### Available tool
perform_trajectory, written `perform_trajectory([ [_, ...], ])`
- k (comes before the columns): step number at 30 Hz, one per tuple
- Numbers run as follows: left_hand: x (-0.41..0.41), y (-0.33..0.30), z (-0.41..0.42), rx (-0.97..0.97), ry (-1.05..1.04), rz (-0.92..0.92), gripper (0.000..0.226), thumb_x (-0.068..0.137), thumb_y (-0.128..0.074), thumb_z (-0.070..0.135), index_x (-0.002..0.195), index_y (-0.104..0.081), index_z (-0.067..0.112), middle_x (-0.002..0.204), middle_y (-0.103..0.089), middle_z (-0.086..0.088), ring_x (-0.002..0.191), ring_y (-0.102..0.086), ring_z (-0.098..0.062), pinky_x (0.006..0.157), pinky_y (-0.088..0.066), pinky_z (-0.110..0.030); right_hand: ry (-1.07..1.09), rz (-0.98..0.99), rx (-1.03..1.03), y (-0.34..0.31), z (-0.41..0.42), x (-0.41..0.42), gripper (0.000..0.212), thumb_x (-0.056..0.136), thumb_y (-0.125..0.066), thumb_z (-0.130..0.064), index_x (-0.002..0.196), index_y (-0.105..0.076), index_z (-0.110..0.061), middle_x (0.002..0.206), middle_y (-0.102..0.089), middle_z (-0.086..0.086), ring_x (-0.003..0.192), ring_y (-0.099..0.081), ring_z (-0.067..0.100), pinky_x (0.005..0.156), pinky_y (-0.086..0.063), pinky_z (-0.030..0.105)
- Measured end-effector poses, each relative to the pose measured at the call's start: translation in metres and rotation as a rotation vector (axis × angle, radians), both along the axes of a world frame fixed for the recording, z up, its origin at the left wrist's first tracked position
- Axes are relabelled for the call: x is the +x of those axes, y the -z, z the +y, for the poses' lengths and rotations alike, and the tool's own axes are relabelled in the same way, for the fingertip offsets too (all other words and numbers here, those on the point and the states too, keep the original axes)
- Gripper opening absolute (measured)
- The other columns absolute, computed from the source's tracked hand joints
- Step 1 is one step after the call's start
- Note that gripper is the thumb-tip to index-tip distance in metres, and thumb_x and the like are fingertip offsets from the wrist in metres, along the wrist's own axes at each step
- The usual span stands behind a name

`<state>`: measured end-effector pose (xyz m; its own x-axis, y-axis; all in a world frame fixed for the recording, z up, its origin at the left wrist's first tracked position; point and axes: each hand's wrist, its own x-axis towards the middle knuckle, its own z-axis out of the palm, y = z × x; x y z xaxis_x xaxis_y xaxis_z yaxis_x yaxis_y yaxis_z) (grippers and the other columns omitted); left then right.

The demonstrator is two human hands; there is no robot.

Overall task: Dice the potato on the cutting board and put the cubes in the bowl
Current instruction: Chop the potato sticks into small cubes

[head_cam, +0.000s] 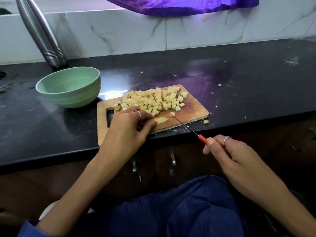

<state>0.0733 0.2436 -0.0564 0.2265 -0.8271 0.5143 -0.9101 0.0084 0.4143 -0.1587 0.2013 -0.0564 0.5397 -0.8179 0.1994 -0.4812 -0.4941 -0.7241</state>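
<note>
Left hand [130, 124]: palm down on the near left part of the cutting board [191, 115], fingers curled over an uncut potato strip [160, 120] and holding it. Right hand [227, 151]: off the board's near right corner, past the counter edge, fingers closed on the red handle of a knife [188, 127]; blade tip over the board, one cube stuck to it. Potato cubes [153, 100]: heaped on the board's far half; a few strays on the counter [256, 82] right of the board. Green bowl [68, 86]: just left of the board's far corner, no cubes inside.

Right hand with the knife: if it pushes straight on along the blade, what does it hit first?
Probably the lone potato cube at the blade tip of the knife held by the right hand; beyond it, the pile of cubes. Depth is unclear.
</note>
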Motion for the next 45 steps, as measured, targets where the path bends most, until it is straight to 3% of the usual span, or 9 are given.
perform_trajectory([
  [5, -0.005, 0.004, -0.003, -0.043, -0.003, 0.031, 0.012, 0.080, -0.073, 0.016, 0.091, -0.074, 0.010, 0.083, -0.063, 0.004, 0.067, -0.049, 0.003, 0.069, -0.037, 0.001, -0.005, -0.069, 0.126, 0.008, 0.011, 0.011, 0.017, 0.095, -0.046, -0.029, 0.079, -0.052, -0.024, 0.055, -0.048, -0.006, 0.045, -0.041, 0.003, 0.044, -0.036, 0.023],
  [11, -0.008, 0.008, -0.002, -0.077, -0.006, 0.021, 0.008, 0.080, -0.073, 0.013, 0.087, -0.073, 0.010, 0.083, -0.065, -0.001, 0.070, -0.055, -0.009, 0.064, -0.039, -0.007, 0.125, 0.113, -0.133, 0.007, 0.021, 0.027, 0.026, 0.098, -0.028, -0.036, 0.094, -0.049, -0.022, 0.059, -0.044, -0.008, 0.047, -0.041, 0.007, 0.045, -0.029, 0.022],
  [17, -0.007, 0.010, -0.001, -0.107, 0.004, 0.014, 0.008, 0.080, -0.073, 0.014, 0.087, -0.073, 0.010, 0.084, -0.065, -0.001, 0.072, -0.056, -0.013, 0.074, -0.050, -0.039, 0.203, 0.344, -0.305, -0.009, 0.032, 0.037, 0.024, 0.100, -0.020, -0.036, 0.110, -0.039, -0.025, 0.064, -0.031, -0.013, 0.051, -0.028, 0.002, 0.044, -0.022, 0.018],
  [20, -0.007, 0.010, -0.001, -0.106, 0.002, 0.031, 0.010, 0.081, -0.072, 0.015, 0.089, -0.073, 0.010, 0.084, -0.065, -0.001, 0.072, -0.054, -0.011, 0.073, -0.049, -0.035, 0.217, 0.423, -0.313, -0.010, 0.040, 0.037, 0.029, 0.099, -0.021, -0.037, 0.117, -0.040, -0.024, 0.064, -0.027, -0.013, 0.050, -0.025, 0.003, 0.043, -0.021, 0.018],
  [27, -0.006, 0.010, -0.002, -0.125, 0.017, 0.023, 0.008, 0.081, -0.072, 0.013, 0.088, -0.073, 0.009, 0.085, -0.065, -0.001, 0.072, -0.054, -0.008, 0.072, -0.045, -0.023, 0.278, 0.503, -0.463, -0.013, 0.043, 0.050, 0.022, 0.061, -0.083, -0.012, 0.069, -0.063, -0.008, 0.043, -0.025, -0.003, 0.030, -0.020, 0.012, 0.049, 0.002, 0.008],
  [32, -0.007, 0.011, -0.001, -0.112, 0.019, 0.012, 0.009, 0.082, -0.072, 0.013, 0.089, -0.073, 0.010, 0.087, -0.066, -0.001, 0.075, -0.056, -0.010, 0.074, -0.047, -0.025, 0.180, 0.623, -0.516, -0.023, 0.032, 0.048, 0.017, 0.101, -0.034, -0.023, 0.114, -0.043, -0.018, 0.064, -0.022, -0.004, 0.071, -0.053, 0.019, 0.042, -0.017, 0.023],
  [35, -0.007, 0.010, -0.001, -0.108, 0.011, 0.018, 0.009, 0.082, -0.071, 0.015, 0.090, -0.073, 0.010, 0.087, -0.066, -0.001, 0.074, -0.054, -0.009, 0.074, -0.045, -0.023, 0.185, 0.650, -0.524, -0.025, 0.028, 0.041, 0.021, 0.101, -0.034, -0.029, 0.118, -0.040, -0.020, 0.082, -0.046, -0.002, 0.089, -0.059, 0.023, 0.044, -0.017, 0.023],
  [39, -0.010, 0.007, -0.001, -0.091, -0.004, 0.050, 0.010, 0.082, -0.071, 0.015, 0.091, -0.073, 0.011, 0.085, -0.063, 0.003, 0.072, -0.051, -0.006, 0.069, -0.040, -0.007, 0.223, 0.605, -0.510, -0.026, 0.026, 0.035, 0.026, 0.101, -0.024, -0.036, 0.117, -0.040, -0.024, 0.070, -0.030, -0.007, 0.066, -0.044, 0.017, 0.044, -0.019, 0.021],
  [45, -0.013, 0.006, -0.008, -0.094, 0.008, 0.029, 0.010, 0.082, -0.071, 0.014, 0.091, -0.074, 0.011, 0.084, -0.064, 0.002, 0.074, -0.057, -0.010, 0.070, -0.046, -0.022, 0.170, 0.514, -0.438, -0.025, 0.036, 0.035, 0.028, 0.099, -0.022, -0.040, 0.119, -0.036, -0.028, 0.072, -0.031, -0.008, 0.065, -0.039, 0.012, 0.049, -0.029, 0.022],
])
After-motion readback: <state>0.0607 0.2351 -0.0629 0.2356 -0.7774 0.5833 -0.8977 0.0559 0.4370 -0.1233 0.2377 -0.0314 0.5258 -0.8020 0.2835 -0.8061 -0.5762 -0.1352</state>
